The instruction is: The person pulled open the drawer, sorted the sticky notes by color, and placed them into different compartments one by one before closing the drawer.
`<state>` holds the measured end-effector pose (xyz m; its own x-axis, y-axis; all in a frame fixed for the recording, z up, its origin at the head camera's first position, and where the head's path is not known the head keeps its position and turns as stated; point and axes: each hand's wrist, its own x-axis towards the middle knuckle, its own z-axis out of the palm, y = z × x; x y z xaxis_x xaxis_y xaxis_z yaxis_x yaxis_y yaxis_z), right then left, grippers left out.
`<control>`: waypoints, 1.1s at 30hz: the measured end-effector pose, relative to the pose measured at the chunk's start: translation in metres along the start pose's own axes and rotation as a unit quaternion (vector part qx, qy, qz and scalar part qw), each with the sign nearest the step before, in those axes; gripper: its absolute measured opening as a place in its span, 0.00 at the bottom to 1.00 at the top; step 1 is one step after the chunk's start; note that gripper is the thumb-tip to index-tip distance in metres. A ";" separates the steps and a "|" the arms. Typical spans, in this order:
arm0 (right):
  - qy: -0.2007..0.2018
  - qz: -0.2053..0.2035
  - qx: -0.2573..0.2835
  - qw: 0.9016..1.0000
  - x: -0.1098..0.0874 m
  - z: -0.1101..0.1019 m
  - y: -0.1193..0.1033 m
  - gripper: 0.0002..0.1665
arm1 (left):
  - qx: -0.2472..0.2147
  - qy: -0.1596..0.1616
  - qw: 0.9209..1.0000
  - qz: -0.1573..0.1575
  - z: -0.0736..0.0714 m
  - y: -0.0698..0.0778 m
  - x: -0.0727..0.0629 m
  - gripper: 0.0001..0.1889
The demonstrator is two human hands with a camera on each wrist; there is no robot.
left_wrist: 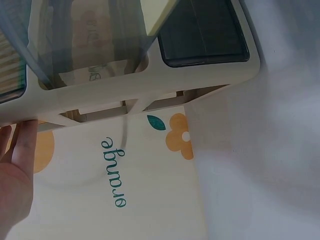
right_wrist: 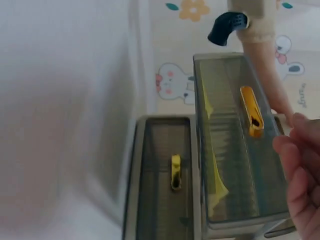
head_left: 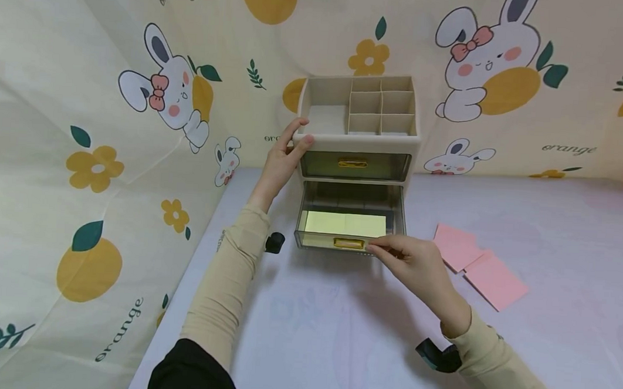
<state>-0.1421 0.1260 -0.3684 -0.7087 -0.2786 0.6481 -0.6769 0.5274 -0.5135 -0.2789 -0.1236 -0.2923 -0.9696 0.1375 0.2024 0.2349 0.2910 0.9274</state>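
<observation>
A white desktop drawer organizer (head_left: 359, 143) stands against the patterned backdrop. Its middle drawer (right_wrist: 235, 150), clear grey with a gold handle, is pulled out and holds pale yellow sticky notes (head_left: 346, 223). With thumb and fingers, my left hand (head_left: 283, 158) grips the organizer's upper left edge; in the left wrist view part of that hand (left_wrist: 20, 175) shows against the side. My right hand (head_left: 419, 262) pinches the front rim of the pulled-out drawer, right of the handle. The right wrist view shows its fingertips (right_wrist: 284, 146) at that rim.
The upper drawer (head_left: 354, 165) and the lower drawer (right_wrist: 165, 175) are closed. On top of the organizer is a divided tray (head_left: 324, 92). Pink sticky note pads (head_left: 496, 280) lie on the table to the right. Black wrist straps (head_left: 274, 243) show beside both sleeves.
</observation>
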 end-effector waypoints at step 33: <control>0.060 0.026 0.069 0.995 0.012 0.036 0.019 0.11 | 0.010 0.010 1.000 0.021 0.000 -0.023 0.013 0.28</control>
<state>-0.1708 0.1040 -0.3901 -0.7200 -0.1512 0.6772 -0.6668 0.4209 -0.6150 -0.2973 -0.1281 -0.3115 -0.9597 0.1312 0.2484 0.2775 0.3046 0.9112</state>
